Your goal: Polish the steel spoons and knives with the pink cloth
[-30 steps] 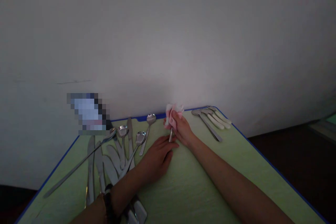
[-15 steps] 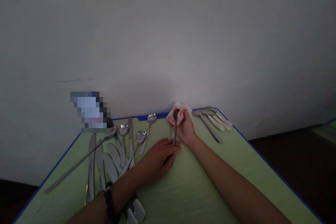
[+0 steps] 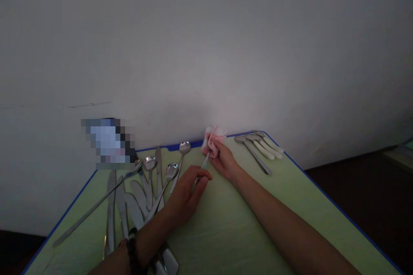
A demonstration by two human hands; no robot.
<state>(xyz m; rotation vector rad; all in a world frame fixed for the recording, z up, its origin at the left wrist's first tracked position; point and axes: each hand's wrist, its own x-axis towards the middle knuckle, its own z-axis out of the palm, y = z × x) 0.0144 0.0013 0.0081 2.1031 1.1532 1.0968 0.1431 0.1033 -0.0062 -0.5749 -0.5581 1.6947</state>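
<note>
My left hand (image 3: 190,191) pinches the handle of a spoon (image 3: 205,161) between thumb and fingers. The spoon's bowl is hidden inside a pink and white cloth (image 3: 213,142), which my right hand (image 3: 226,161) keeps folded round it. Both hands are close together above the green table, near its far edge. Just left of my left hand lies a shiny spoon (image 3: 172,171), with another spoon (image 3: 185,148) a little farther back.
Knives (image 3: 111,210) and spoons spread over the table's left side, partly under my left forearm. A long-handled spoon (image 3: 97,204) lies slanted there. A blurred-out phone-like object (image 3: 108,142) leans by the wall. Several utensils, some with white handles (image 3: 264,149), lie at the right.
The cloth has closed over the spoon's bowl, which showed before. My left fingers, flatter earlier, have curled round the handle, and the spoon has tilted and shifted slightly left.
</note>
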